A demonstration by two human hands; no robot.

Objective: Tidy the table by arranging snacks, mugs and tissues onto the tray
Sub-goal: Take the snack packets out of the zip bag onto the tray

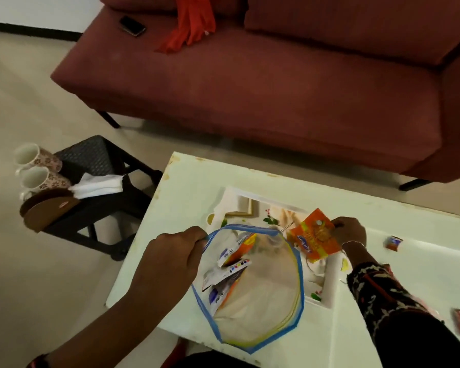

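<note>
Left hand is clenched, forearm bare; right hand pinches with its fingers, forearm sleeved.

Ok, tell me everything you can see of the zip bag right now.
The zip bag is clear soft plastic with a blue zip rim, its mouth held wide open toward the camera. The left hand grips the rim's left edge. Several small snack sachets lie inside along the left wall. It sits over the white table, partly covering the tray. The right hand holds an orange packet just beyond its rim.
</note>
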